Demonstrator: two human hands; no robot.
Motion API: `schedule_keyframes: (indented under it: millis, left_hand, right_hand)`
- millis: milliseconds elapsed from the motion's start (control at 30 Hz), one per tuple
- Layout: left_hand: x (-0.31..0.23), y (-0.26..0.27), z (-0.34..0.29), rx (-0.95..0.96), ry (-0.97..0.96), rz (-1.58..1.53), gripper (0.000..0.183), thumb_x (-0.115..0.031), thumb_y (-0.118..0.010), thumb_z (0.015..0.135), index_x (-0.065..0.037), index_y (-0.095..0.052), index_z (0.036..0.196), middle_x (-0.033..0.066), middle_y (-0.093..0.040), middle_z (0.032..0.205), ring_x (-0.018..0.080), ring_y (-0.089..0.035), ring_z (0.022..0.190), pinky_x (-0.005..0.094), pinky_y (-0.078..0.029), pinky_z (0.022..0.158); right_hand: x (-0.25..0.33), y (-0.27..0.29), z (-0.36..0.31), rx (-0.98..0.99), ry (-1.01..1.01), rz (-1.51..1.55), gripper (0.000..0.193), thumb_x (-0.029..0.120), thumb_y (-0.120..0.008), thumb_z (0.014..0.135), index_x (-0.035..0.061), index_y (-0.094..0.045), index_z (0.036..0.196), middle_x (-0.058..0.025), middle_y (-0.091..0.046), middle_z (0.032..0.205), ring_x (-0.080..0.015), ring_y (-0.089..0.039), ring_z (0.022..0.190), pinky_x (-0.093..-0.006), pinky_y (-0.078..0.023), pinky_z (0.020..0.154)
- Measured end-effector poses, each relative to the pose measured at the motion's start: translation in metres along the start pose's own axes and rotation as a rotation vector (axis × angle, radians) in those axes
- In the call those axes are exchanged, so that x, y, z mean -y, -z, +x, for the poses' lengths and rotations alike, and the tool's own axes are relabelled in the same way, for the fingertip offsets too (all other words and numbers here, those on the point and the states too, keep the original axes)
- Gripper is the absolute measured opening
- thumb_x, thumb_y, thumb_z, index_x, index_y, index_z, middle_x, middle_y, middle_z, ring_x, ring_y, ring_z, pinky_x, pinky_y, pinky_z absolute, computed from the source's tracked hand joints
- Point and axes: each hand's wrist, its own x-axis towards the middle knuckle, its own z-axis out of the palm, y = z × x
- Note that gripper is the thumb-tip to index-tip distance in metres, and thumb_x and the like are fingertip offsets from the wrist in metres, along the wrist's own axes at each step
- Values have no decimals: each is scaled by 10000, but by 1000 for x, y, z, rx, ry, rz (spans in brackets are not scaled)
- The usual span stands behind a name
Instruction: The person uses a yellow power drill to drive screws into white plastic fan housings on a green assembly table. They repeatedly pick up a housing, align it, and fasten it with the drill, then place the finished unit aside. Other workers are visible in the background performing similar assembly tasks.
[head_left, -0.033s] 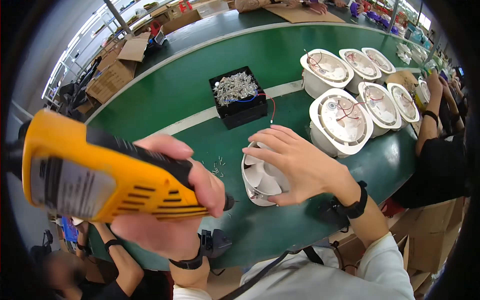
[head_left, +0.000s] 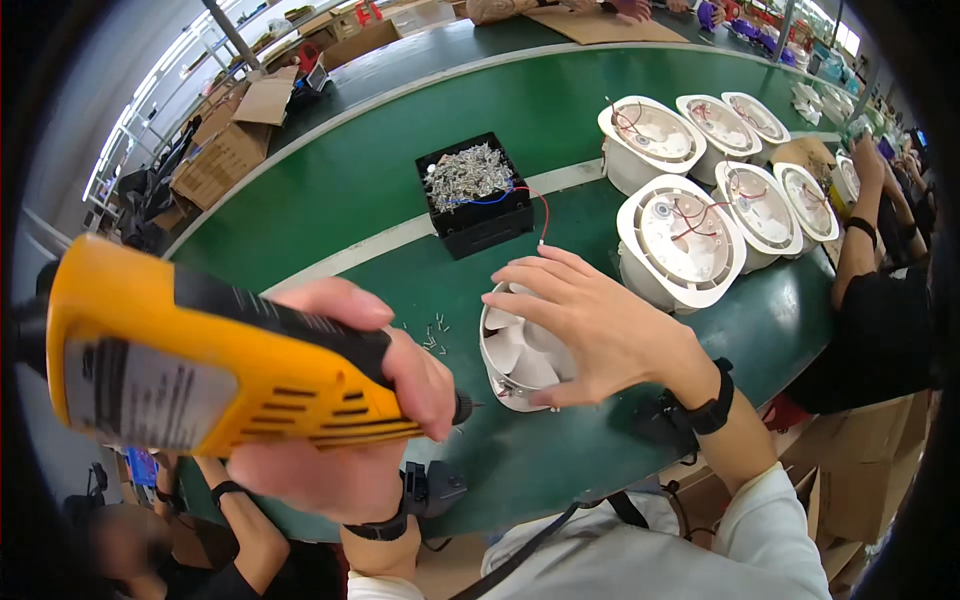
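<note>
Head view: the left hand (head_left: 418,388) is curled firmly around a yellow-and-black plastic power screwdriver (head_left: 262,355), bit pointing toward the right hand (head_left: 612,335). That hand arches half-closed over a round white plastic fan housing (head_left: 535,372), holding it between fingers and thumb. Little has just changed: the screwdriver sits slightly lower and its bit a shade nearer the housing, so the gap seems narrower; contact cannot be told. Past the left fingers lie thin silver screws (head_left: 436,335); farther ahead stands a square black box (head_left: 488,230). Beyond the right hand, white plastic shells with red wires (head_left: 640,262) stand grouped.
</note>
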Motion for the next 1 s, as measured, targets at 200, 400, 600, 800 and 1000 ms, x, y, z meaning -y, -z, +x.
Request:
schedule_keyframes:
  millis: [200, 400, 600, 800, 1000]
  left_hand:
    - [15, -18, -4, -63, -15, 136, 806, -745, -429, 798, 25, -378, 1031, 106, -515, 575, 203, -492, 380, 304, -418, 337]
    - [29, -21, -7, -52, -41, 266, 814, -759, -436, 781, 15, -381, 1026, 90, -502, 574, 183, -472, 382, 296, -417, 344]
    - [32, -19, -3, -88, -130, 244, 772, -717, -457, 809, 14, -382, 1043, 96, -511, 588, 183, -478, 399, 285, -410, 358]
    - [17, 10, 1, 19, -80, 124, 898, -745, -499, 746, 48, -345, 1138, 170, -569, 703, 241, -538, 536, 355, -465, 500]
    - [25, 4, 2, -67, -71, 146, 869, -755, -519, 729, 24, -378, 1088, 132, -543, 645, 212, -517, 478, 332, -449, 456]
  right_hand:
    - [-11, -19, 3, -139, -89, 56, 471, 301, -645, 804, 2, -546, 1155, -146, -557, 1146, -305, -526, 1079, -406, -384, 936]
    - [-10, -22, 1, -223, -152, 77, 364, 167, -634, 791, 1, -579, 1109, -135, -577, 1108, -291, -542, 1055, -389, -413, 884]
    - [-15, -36, 11, -394, -181, -36, 359, 152, -653, 744, -23, -588, 1050, -141, -582, 1021, -293, -570, 968, -384, -429, 827]
    - [-7, -35, 30, -308, -254, -227, 321, 170, -678, 707, -16, -601, 957, -129, -558, 907, -278, -576, 892, -364, -435, 743]
    - [-24, -24, 42, -200, -181, -348, 146, 49, -609, 681, 35, -614, 826, -111, -582, 809, -258, -611, 786, -356, -509, 679]
